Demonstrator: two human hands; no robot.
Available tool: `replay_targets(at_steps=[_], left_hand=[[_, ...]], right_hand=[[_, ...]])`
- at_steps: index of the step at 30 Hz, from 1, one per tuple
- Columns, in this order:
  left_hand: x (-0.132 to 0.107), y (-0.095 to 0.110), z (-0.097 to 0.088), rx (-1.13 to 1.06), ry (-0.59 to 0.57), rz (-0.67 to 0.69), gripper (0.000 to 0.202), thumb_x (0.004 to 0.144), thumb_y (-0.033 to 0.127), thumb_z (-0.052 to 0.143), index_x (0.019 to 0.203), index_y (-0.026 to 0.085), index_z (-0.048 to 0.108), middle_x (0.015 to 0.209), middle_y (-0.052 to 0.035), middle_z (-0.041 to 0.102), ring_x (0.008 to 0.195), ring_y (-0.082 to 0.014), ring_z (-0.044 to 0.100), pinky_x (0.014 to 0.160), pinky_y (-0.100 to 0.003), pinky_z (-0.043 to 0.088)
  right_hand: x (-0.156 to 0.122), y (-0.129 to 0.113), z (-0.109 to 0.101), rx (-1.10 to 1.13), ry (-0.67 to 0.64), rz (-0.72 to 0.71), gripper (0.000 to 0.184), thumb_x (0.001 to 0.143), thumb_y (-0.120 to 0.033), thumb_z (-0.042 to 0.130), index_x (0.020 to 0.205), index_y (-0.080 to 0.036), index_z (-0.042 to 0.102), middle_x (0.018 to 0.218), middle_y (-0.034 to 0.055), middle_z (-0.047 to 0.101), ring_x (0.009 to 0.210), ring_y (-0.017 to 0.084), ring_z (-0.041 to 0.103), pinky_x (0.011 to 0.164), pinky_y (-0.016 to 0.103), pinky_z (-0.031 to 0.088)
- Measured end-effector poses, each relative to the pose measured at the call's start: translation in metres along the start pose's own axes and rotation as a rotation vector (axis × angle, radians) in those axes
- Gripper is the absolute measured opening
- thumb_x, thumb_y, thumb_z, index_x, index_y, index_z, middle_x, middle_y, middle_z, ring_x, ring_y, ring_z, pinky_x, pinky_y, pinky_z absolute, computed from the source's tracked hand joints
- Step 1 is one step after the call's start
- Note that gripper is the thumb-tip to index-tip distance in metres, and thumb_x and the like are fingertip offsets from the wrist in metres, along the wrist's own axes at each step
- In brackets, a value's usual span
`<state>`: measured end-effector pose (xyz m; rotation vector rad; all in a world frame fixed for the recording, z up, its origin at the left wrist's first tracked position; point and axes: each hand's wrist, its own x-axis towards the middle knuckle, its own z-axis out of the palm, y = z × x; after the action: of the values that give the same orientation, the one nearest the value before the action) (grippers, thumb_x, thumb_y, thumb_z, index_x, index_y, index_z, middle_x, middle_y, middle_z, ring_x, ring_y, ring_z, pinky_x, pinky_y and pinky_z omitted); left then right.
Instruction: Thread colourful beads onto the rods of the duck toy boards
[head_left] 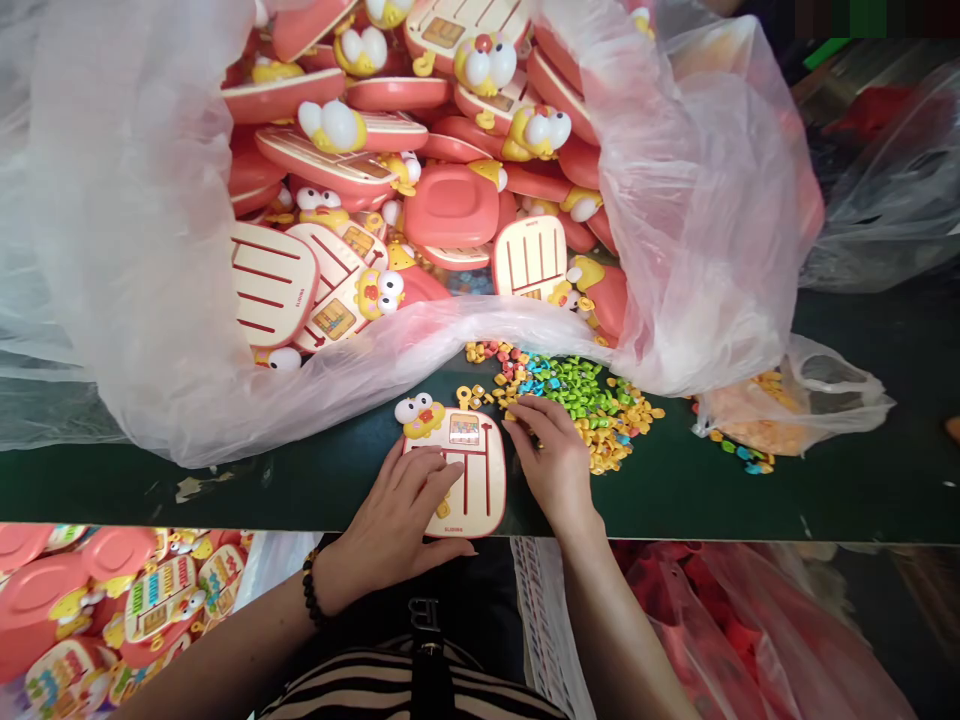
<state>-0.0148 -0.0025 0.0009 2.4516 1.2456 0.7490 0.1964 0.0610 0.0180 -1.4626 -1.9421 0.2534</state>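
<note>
A cream and red toy board point(474, 470) with a yellow chick head and slotted tracks lies flat on the dark green table point(225, 480). My left hand point(397, 520) rests flat on the board, fingers spread and open, holding it down. Beside the board's right edge, my right hand point(551, 450) has its fingers curled down into a heap of small coloured beads point(592, 400). What the fingertips pinch is hidden.
A big clear plastic bag point(150, 250) full of the same red toy boards point(450, 200) fills the back. A smaller bag of beads point(780, 410) lies at right. Finished boards with beads point(112, 610) sit in a bin at lower left.
</note>
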Motion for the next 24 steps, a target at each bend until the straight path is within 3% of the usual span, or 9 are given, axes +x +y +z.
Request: replay_targets(at_steps=[4, 8, 13, 16, 20, 24], left_hand=[[0.000, 0.000, 0.002, 0.007, -0.006, -0.002, 0.072, 0.082, 0.057, 0.060, 0.136, 0.015, 0.040, 0.127, -0.0162, 0.057, 0.123, -0.0291, 0.050, 0.113, -0.051, 0.029], [0.001, -0.001, 0.003, 0.024, -0.006, -0.033, 0.087, 0.080, 0.059, 0.062, 0.144, 0.010, 0.030, 0.144, -0.0188, 0.045, 0.138, -0.0295, 0.037, 0.115, -0.047, 0.028], [0.002, -0.001, 0.004, 0.010, -0.027, -0.053, 0.096, 0.077, 0.058, 0.064, 0.148, 0.010, 0.021, 0.148, -0.0187, 0.040, 0.141, -0.0287, 0.032, 0.115, -0.047, 0.028], [0.001, -0.001, 0.004, -0.001, -0.025, -0.059, 0.096, 0.077, 0.057, 0.066, 0.148, 0.011, 0.020, 0.148, -0.0187, 0.040, 0.141, -0.0287, 0.033, 0.115, -0.048, 0.028], [0.002, -0.001, 0.003, -0.021, -0.024, -0.069, 0.097, 0.076, 0.057, 0.067, 0.148, 0.011, 0.020, 0.149, -0.0191, 0.039, 0.141, -0.0286, 0.034, 0.115, -0.047, 0.029], [0.002, -0.001, 0.003, -0.028, -0.019, -0.063, 0.098, 0.076, 0.057, 0.066, 0.148, 0.011, 0.018, 0.148, -0.0197, 0.040, 0.141, -0.0291, 0.034, 0.115, -0.048, 0.029]], right_hand=[[-0.006, -0.014, 0.008, 0.044, 0.067, -0.032, 0.016, 0.091, -0.024, 0.059, 0.099, -0.024, 0.072, 0.102, 0.0063, 0.071, 0.093, 0.020, 0.068, 0.084, 0.036, 0.058], [-0.016, -0.018, 0.018, -0.053, 0.033, -0.114, 0.025, 0.094, -0.018, 0.051, 0.106, -0.024, 0.071, 0.108, 0.0065, 0.073, 0.100, 0.021, 0.068, 0.089, 0.038, 0.055], [-0.028, -0.023, 0.010, -0.242, -0.068, -0.098, 0.034, 0.095, -0.020, 0.051, 0.126, -0.025, 0.062, 0.125, 0.0068, 0.065, 0.119, 0.025, 0.060, 0.098, 0.042, 0.048], [-0.033, -0.024, 0.010, -0.177, -0.062, -0.061, 0.035, 0.095, -0.019, 0.049, 0.127, -0.025, 0.061, 0.128, 0.0069, 0.063, 0.120, 0.025, 0.059, 0.098, 0.042, 0.049], [-0.033, -0.021, 0.017, -0.014, 0.043, 0.032, 0.030, 0.095, -0.020, 0.050, 0.118, -0.025, 0.067, 0.120, 0.0059, 0.069, 0.107, 0.021, 0.067, 0.091, 0.037, 0.055], [-0.025, -0.018, 0.017, -0.041, -0.011, -0.051, 0.029, 0.095, -0.020, 0.049, 0.116, -0.024, 0.068, 0.118, 0.0070, 0.069, 0.107, 0.023, 0.067, 0.090, 0.039, 0.056]])
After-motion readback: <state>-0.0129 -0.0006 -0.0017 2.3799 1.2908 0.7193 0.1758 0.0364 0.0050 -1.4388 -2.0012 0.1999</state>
